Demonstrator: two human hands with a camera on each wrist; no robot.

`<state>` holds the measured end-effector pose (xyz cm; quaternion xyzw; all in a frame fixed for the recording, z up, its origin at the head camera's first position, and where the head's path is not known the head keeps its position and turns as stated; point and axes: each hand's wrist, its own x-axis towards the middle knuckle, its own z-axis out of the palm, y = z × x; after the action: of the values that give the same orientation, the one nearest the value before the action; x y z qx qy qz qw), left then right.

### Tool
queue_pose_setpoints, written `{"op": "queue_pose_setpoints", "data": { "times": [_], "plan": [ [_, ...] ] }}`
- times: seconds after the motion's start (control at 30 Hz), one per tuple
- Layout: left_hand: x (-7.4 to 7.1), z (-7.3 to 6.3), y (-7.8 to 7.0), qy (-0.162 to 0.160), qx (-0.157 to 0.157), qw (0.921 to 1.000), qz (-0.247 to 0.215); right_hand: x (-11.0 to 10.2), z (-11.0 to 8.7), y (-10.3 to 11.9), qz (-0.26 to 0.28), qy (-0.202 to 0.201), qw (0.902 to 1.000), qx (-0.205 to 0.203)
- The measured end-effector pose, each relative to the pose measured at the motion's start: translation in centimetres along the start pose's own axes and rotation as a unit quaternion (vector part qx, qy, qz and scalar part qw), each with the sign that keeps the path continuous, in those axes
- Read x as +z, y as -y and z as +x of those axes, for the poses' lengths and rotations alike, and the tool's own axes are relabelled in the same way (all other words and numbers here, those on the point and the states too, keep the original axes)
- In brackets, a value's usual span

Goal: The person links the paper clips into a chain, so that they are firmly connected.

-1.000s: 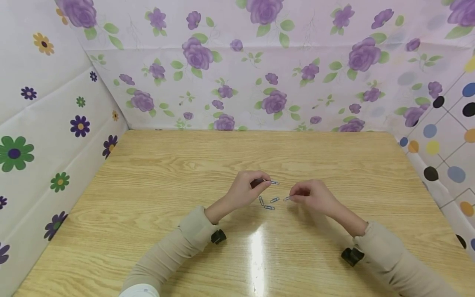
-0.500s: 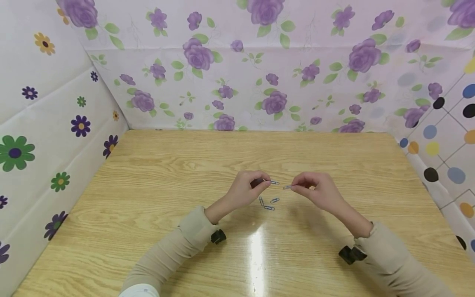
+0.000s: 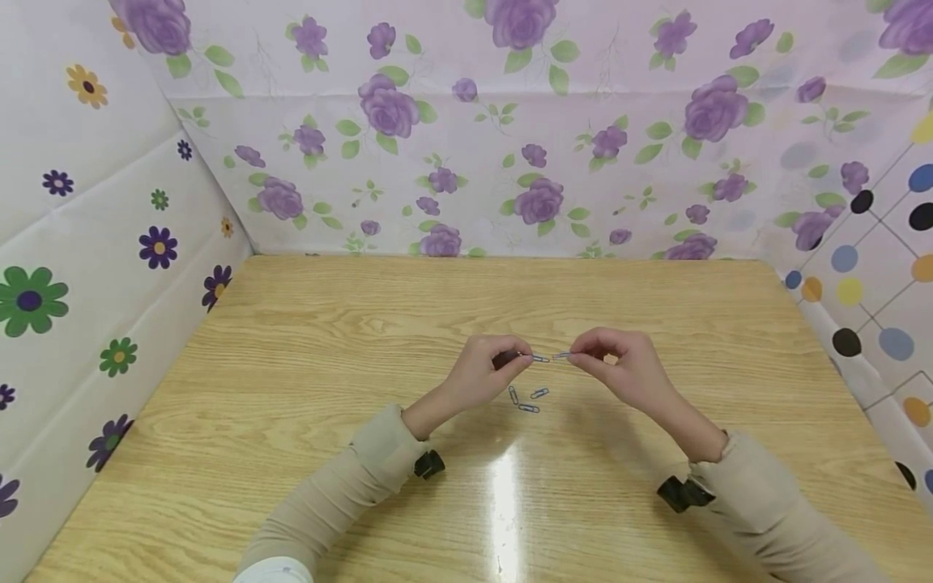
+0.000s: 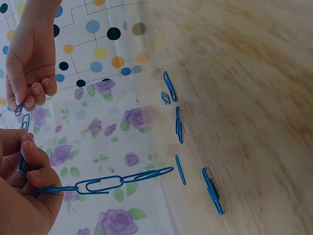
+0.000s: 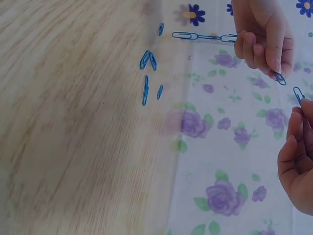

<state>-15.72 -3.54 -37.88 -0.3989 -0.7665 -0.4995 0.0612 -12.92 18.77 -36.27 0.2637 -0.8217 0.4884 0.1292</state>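
My left hand (image 3: 484,371) pinches a blue paper clip (image 3: 539,358) between thumb and forefinger, its free end pointing right. From the curled lower fingers of this hand a chain of linked blue paper clips (image 4: 100,185) hangs toward the table, plain in both wrist views but hidden in the head view. Facing it, my right hand (image 3: 623,368) pinches a single blue paper clip (image 3: 560,356) by one end. The two clip tips are close together, with a small gap between them in the right wrist view. Both hands are above the wooden table (image 3: 350,348).
Several loose blue paper clips (image 3: 529,409) lie on the table below and between the hands. Flower-patterned cloth (image 3: 466,162) stands behind the table, with more patterned cloth at the left and right sides. A dark wrist strap (image 3: 429,464) shows under the left sleeve.
My right hand has lifted its paper clip from near the loose ones, moving away from me and slightly left toward the left hand's clip. The left hand has stayed in place.
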Motion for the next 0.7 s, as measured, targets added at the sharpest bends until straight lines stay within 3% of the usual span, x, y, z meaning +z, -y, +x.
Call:
{"op": "queue_pose_setpoints", "data": {
  "times": [0.43, 0.7],
  "plan": [
    [-0.1, 0.0, 0.1, 0.006, 0.005, 1.0, -0.006, 0.5, 1.1, 3.6, -0.027, -0.014, 0.9982, -0.051],
    [-1.0, 0.4, -3.5, 0.01, -0.01, 0.9999, 0.0, 0.8, 1.4, 4.0, -0.031, -0.003, 0.9973, -0.067]
  ]
}}
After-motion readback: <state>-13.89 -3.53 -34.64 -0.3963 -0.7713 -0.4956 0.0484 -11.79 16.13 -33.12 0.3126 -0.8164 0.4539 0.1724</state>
